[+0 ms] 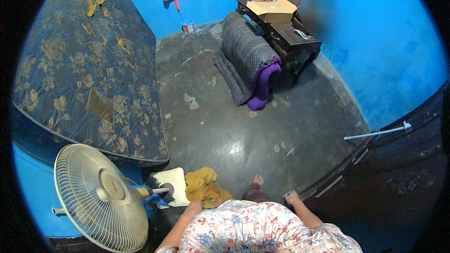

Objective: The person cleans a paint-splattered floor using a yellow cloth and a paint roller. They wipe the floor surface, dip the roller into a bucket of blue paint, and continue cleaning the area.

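Note:
A crumpled mustard-yellow cloth (pixel 202 183) bunches up low in the picture, left of centre. My left hand (pixel 194 204) is at its lower left edge with the fingers closed on it; part of the grip is hidden. Out to the right, near the dark wooden furniture, is my right hand (pixel 292 197). Its fingers look curled around a small greyish thing too small to name. Just left of the cloth is a cream dustpan (pixel 177 178), with a dark-bristled brush (pixel 157 182) beside it. My bare foot (pixel 258 181) shows on the floor between my hands.
A cream standing fan (pixel 101 197) takes up the lower left. Behind it is a dark floral mattress (pixel 70 75). Ahead, a grey folded mat (pixel 246 51) with purple lining leans against a wooden desk (pixel 293 37) bearing a cardboard box (pixel 274 11). Dark wooden furniture (pixel 398 173) borders the right.

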### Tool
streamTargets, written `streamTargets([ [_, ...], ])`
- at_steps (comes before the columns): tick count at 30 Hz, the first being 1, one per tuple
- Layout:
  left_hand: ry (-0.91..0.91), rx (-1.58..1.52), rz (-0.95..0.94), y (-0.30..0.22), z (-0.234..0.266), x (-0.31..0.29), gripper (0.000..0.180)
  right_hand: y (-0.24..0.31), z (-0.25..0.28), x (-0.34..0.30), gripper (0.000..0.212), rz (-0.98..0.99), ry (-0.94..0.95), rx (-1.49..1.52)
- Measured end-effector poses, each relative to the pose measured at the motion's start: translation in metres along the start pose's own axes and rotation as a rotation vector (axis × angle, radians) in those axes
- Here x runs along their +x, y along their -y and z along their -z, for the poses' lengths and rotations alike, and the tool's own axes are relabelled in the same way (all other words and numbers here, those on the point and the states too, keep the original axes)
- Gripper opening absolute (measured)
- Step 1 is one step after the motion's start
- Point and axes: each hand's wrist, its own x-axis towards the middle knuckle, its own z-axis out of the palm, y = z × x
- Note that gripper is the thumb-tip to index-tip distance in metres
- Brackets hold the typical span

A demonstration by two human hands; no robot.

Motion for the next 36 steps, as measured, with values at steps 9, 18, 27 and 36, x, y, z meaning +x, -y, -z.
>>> streamTargets([
  [9,-0.005,-0.081,-0.084,-0.148,0.066,0.152,0.052,-0.165,0.172,0.224,0.037,-0.016,0.172,-0.572],
  [18,-0.23,-0.19,0.061,-0.232,0.195,0.13,0.056,0.011,0.337,0.387,0.032,0.111,-0.192,-0.213],
  [27,-0.063,-0.151,0.091,-0.17,0.248,0.258,0.066,0.189,0.304,0.434,0.037,0.113,0.105,-0.174],
  [36,0.023,-0.038,0.271,-0.098,0.492,0.323,0.063,0.232,0.338,0.535,0.03,0.176,0.342,-0.546],
])
